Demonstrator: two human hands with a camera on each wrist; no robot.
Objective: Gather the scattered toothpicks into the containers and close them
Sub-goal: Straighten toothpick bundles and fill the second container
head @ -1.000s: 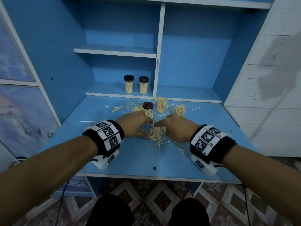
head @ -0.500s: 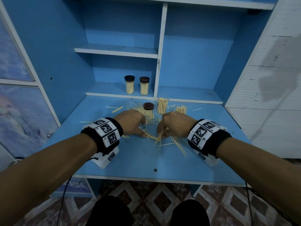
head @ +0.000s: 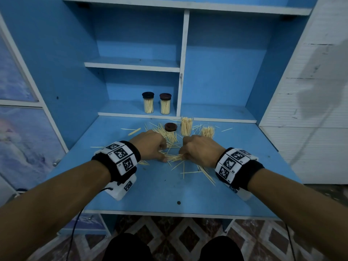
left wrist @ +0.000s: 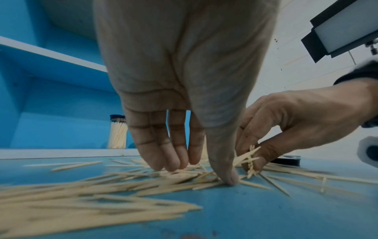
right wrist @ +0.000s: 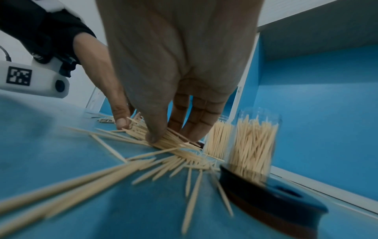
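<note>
Loose toothpicks (head: 174,157) lie scattered over the blue desk (head: 162,187). My right hand (head: 181,154) pinches a small bundle of them between thumb and fingers (right wrist: 172,135), low on the desk. My left hand (head: 163,154) faces it, fingers pointing down and thumb tip pressing on the pile (left wrist: 200,171). Behind the hands stand two uncapped clear containers (head: 186,126) (head: 207,131) full of upright toothpicks. A dark loose lid (head: 170,127) lies to their left, and another lid (right wrist: 266,198) lies by the nearer container (right wrist: 253,142).
Two capped toothpick jars (head: 148,102) (head: 165,103) stand on the low shelf at the back. A white vertical divider (head: 181,72) rises just right of them. Stray toothpicks (head: 205,175) trail toward the desk's front right. A white wall (head: 310,110) borders the right side.
Both hands have come closer together over the pile. The loose toothpicks between them are drawn into a tighter bundle under the right fingers.
</note>
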